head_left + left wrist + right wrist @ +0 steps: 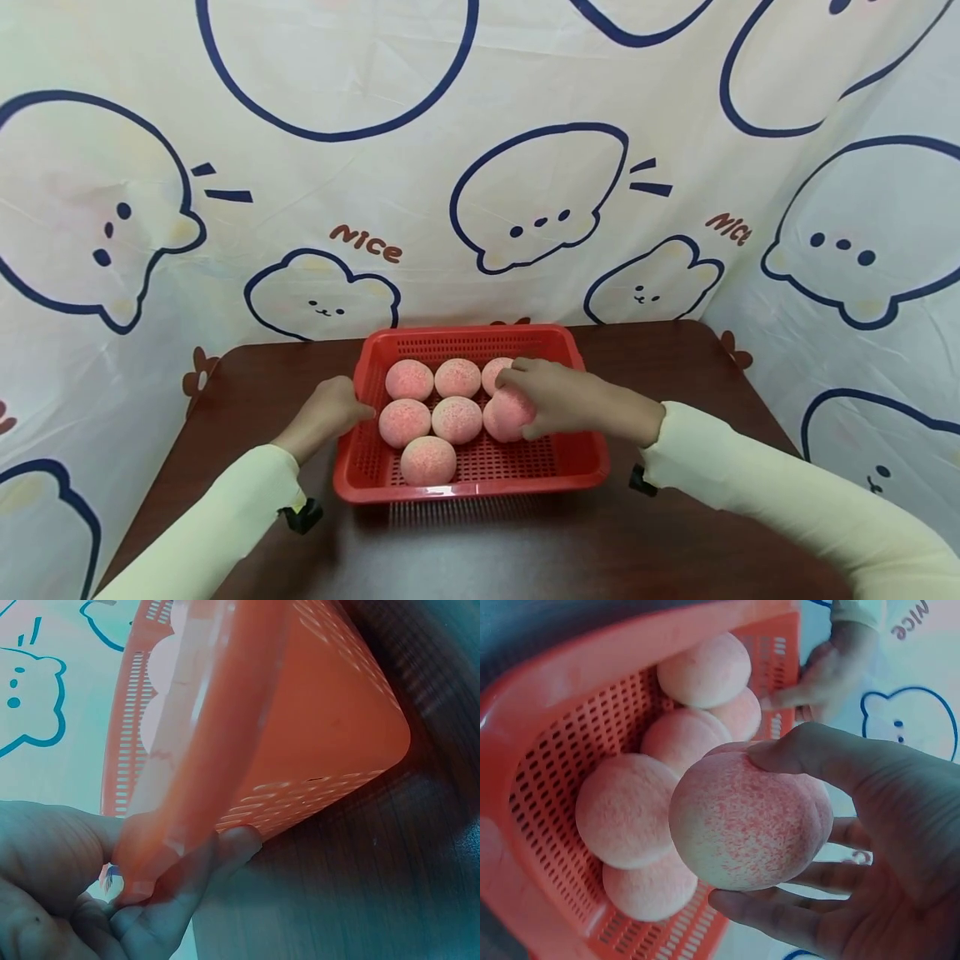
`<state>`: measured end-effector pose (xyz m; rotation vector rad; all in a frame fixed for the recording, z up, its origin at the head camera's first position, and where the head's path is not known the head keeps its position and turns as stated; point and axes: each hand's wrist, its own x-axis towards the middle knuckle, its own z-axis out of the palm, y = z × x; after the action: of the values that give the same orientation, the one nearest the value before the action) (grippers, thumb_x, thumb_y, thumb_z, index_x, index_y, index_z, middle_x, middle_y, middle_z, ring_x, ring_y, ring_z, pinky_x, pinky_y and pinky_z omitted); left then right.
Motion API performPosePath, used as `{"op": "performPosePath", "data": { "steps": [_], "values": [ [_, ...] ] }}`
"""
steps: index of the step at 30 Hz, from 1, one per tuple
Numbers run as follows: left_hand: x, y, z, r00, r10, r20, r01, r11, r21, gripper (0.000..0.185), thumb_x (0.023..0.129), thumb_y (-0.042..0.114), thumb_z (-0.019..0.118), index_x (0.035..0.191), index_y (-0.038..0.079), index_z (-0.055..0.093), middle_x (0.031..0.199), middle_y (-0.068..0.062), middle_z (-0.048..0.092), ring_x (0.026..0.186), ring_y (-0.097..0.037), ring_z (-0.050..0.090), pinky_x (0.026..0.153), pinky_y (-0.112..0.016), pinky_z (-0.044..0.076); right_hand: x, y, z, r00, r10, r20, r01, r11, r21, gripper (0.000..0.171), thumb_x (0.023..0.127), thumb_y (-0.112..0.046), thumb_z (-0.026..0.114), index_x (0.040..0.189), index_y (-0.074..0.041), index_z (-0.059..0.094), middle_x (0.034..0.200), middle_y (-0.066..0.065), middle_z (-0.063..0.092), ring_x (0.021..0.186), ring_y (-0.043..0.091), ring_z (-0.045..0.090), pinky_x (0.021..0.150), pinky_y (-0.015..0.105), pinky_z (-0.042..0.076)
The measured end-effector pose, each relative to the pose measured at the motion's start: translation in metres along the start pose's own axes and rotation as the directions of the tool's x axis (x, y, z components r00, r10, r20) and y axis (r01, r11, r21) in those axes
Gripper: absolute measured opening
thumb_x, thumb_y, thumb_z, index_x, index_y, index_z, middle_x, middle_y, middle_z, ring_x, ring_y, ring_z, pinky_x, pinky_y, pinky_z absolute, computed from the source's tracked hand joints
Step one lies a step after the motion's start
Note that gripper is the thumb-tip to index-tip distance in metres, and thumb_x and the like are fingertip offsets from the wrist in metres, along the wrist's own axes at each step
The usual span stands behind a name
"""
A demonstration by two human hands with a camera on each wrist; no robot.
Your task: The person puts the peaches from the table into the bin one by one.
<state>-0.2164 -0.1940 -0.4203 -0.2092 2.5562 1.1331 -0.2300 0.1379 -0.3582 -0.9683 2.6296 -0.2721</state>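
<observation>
A red plastic basket [517, 488] with slotted walls holds several pink, speckled peaches, one of them a front peach [428, 462]. My left hand [324, 414] grips the basket's left rim; in the left wrist view the thumb and fingers pinch the rim [187, 761] from both sides. Over the basket's right half, my right hand [562, 398] holds a peach [742, 817] between thumb and fingers. The right wrist view shows this peach in front of other peaches [626, 810]. Whether it touches the basket floor is hidden.
The basket stands on a dark brown wooden table [480, 550]. Behind and beside the table hangs a white cloth [420, 183] with blue cartoon outlines and the word "Nice". The other peaches sit in the left and middle of the basket.
</observation>
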Motion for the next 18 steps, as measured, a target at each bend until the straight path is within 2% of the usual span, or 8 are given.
{"op": "performPosePath", "data": {
  "steps": [5, 12, 18],
  "values": [
    [0.0, 0.0, 0.0, 1.0, 0.005, 0.001, -0.005, 1.0, -0.002, 0.043, 0.085, 0.007, 0.075, 0.122, -0.008, 0.061, 0.098, -0.018, 0.076, 0.074, -0.023, 0.077, 0.076, -0.046, 0.066, 0.007, -0.01, 0.009, 0.999, -0.027, 0.031, 0.028, 0.999, -0.016, 0.068, 0.077, -0.027, 0.088, 0.138, -0.02, 0.059, 0.125, 0.0, 0.064, 0.096, 0.011, 0.062, 0.086, 0.031, 0.062],
    [0.0, -0.002, -0.001, 1.0, 0.006, -0.003, -0.006, 1.0, 0.001, 0.045, 0.084, 0.007, 0.076, 0.123, -0.009, 0.06, 0.1, -0.019, 0.076, 0.075, -0.024, 0.077, 0.076, -0.046, 0.066, 0.015, -0.023, 0.02, 0.991, -0.129, 0.043, 0.13, 0.991, -0.017, 0.066, 0.077, -0.025, 0.088, 0.138, -0.017, 0.061, 0.116, -0.003, 0.069, 0.093, 0.008, 0.062, 0.089, 0.027, 0.06],
    [0.0, -0.002, 0.0, 1.0, 0.004, 0.0, -0.004, 1.0, -0.003, 0.044, 0.085, 0.007, 0.076, 0.123, -0.009, 0.06, 0.099, -0.018, 0.076, 0.074, -0.024, 0.077, 0.076, -0.046, 0.066, 0.022, -0.032, 0.028, 0.98, -0.191, 0.065, 0.195, 0.979, -0.066, 0.061, 0.079, -0.024, 0.086, 0.135, -0.016, 0.063, 0.104, -0.005, 0.066, 0.083, 0.007, 0.058, 0.076, 0.018, 0.056]
  ]
}}
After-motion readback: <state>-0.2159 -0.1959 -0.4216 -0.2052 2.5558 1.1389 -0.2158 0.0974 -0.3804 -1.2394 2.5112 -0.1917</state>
